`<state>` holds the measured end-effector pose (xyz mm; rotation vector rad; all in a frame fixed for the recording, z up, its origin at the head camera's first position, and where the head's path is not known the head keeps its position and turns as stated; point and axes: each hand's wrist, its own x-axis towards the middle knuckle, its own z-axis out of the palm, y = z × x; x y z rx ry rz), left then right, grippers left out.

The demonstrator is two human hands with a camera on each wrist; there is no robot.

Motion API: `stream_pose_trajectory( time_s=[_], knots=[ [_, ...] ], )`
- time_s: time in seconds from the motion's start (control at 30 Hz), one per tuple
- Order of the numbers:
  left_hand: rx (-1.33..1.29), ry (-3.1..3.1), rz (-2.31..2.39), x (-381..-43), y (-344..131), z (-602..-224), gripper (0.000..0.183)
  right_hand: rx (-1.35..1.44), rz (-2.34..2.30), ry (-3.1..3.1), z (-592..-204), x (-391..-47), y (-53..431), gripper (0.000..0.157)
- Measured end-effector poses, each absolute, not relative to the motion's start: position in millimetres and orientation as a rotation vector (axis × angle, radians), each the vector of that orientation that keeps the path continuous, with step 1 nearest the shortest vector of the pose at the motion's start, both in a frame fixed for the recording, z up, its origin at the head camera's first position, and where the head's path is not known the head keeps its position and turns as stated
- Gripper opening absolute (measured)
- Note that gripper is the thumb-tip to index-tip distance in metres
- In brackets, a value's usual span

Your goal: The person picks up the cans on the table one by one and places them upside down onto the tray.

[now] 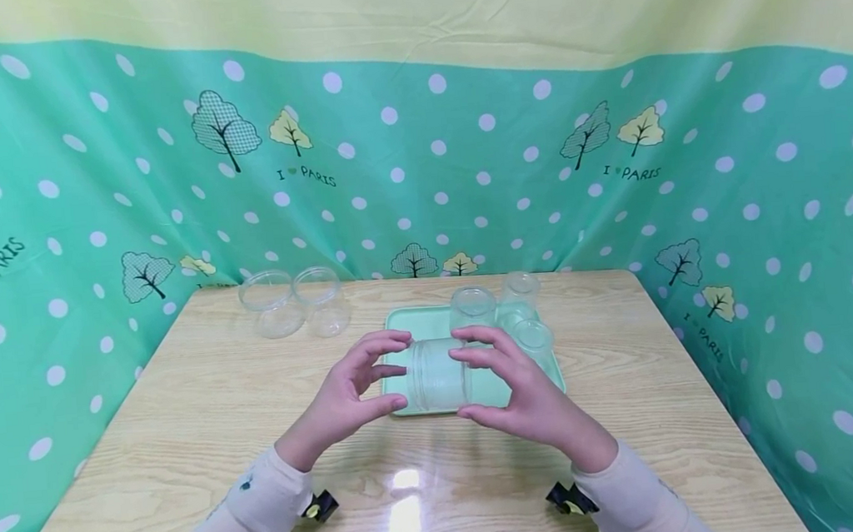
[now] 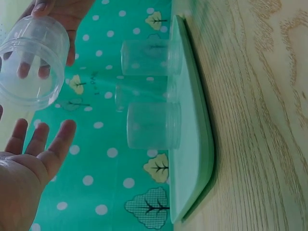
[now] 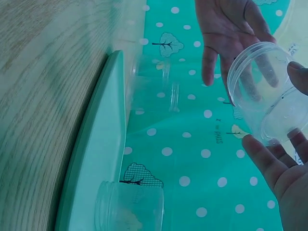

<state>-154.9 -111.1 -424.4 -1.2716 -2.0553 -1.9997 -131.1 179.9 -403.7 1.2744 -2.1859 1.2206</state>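
A clear plastic jar is held up on its side in front of the body, above the near part of a pale green tray. My right hand grips its base end, with the thumb below and fingers along the upper side. In the right wrist view the jar's ridged open mouth faces the left hand. My left hand is spread around the mouth side, fingers bent loosely and apart from the wall; a gap shows in the left wrist view between its fingers and the jar.
Three clear containers stand on the tray's right half: a wide jar, a narrower one behind and another at the right. Two more clear jars stand at the table's back left. A polka-dot curtain encloses the wooden table.
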Motion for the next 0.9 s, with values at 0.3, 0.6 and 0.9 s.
stream_pose_trajectory(
  time_s=[0.3,0.6,0.9],
  knots=[
    [-1.187,-2.119,-1.927,-157.2,-112.0,-426.9,0.051,1.241,1.221,-2.199,-400.0,-131.9,183.9,0.075],
    [-1.12,-2.23,-1.854,-157.1,-112.0,-427.8,0.038,1.19,1.231,-2.235,-396.0,-132.8,188.9,0.073],
    [-1.166,-2.324,-1.753,-157.2,-112.0,-428.6,0.025,1.155,1.203,-2.264,-394.6,-132.8,189.9,0.073]
  ],
)
